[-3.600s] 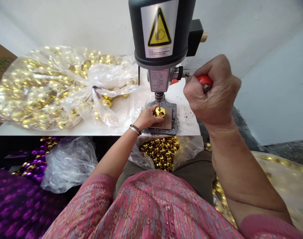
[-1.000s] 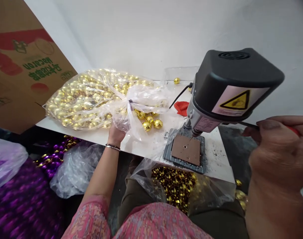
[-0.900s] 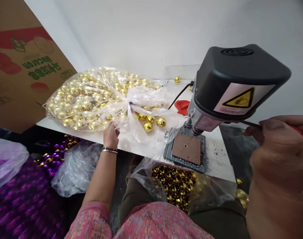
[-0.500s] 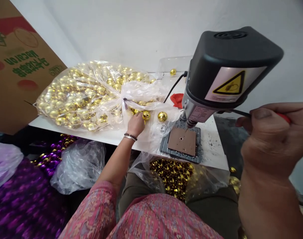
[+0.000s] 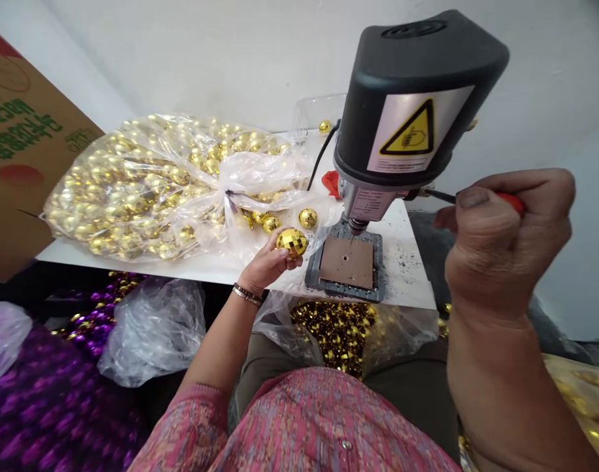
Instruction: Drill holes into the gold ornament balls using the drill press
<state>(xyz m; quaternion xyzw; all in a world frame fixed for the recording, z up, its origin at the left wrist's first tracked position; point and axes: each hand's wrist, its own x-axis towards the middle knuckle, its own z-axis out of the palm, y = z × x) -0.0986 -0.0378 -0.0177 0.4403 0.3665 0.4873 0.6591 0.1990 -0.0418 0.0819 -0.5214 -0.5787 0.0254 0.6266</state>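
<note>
My left hand (image 5: 270, 262) grips a shiny gold mirrored ball (image 5: 292, 243) above the table's front edge, just left of the drill press base. At the right, my right hand (image 5: 508, 242) is closed around the red-tipped feed lever (image 5: 510, 202) of a black bench drill press (image 5: 422, 111). Under the chuck (image 5: 358, 225) lies a brown square pad (image 5: 347, 262) with a small hole, resting on the grey base (image 5: 313, 270). Two loose gold balls, one of them a gold ball (image 5: 308, 217) beside the drill, lie at the mouth of a clear plastic bag (image 5: 224, 190).
The bag spreads leftward over the white table (image 5: 420, 272), full of gold balls. A cardboard box (image 5: 29, 151) stands at far left. Dark shavings dot the tabletop. Below the edge hangs a bag of gold pieces (image 5: 336, 331); purple bagged items (image 5: 58, 406) sit lower left.
My left hand has lifted a gold ball from the bag's mouth and brought it toward me and slightly right. My right hand stays on the lever. The whole view has shifted somewhat.
</note>
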